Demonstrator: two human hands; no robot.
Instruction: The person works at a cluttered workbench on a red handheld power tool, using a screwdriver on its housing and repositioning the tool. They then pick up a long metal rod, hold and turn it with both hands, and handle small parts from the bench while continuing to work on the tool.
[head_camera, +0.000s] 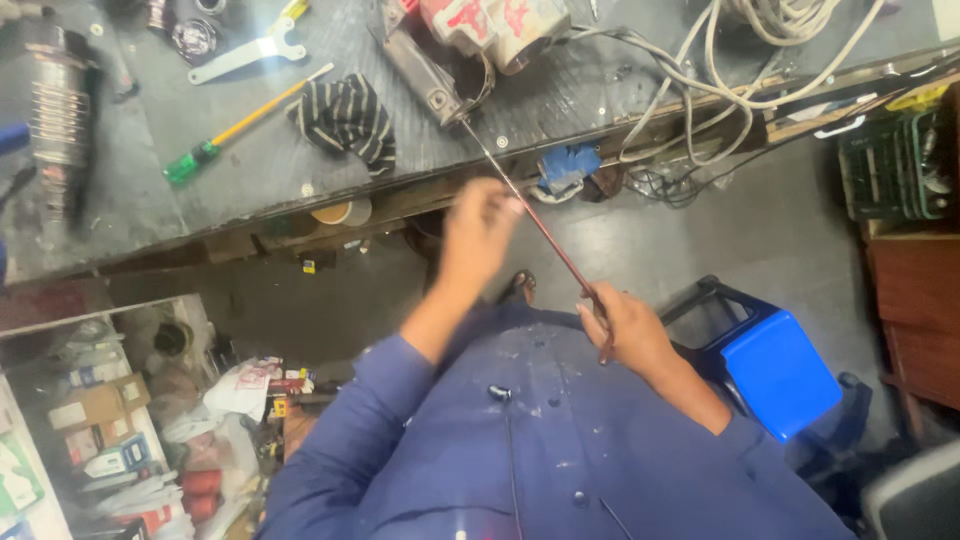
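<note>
Rod (545, 232), thin and reddish, is running from the grey tool (425, 75) on the bench; right hand (625, 325) is gripping its near end, left hand (480, 230) is pinching its middle.

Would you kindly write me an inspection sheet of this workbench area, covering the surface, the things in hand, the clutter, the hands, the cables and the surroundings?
Surface: dark, scuffed workbench, crowded along its far side.
Job's things: long thin rod running from a metal power tool at the bench edge down to the person.
Clutter: green-handled screwdriver, striped cloth, flat metal wrench, ribbed metal cylinder.
Grippers: left hand closed about the rod's middle; right hand gripping its near end.
Cables: pale cords looped over the bench's right edge.
Surroundings: blue stool, green crate, shelf of boxes and bags.
</note>
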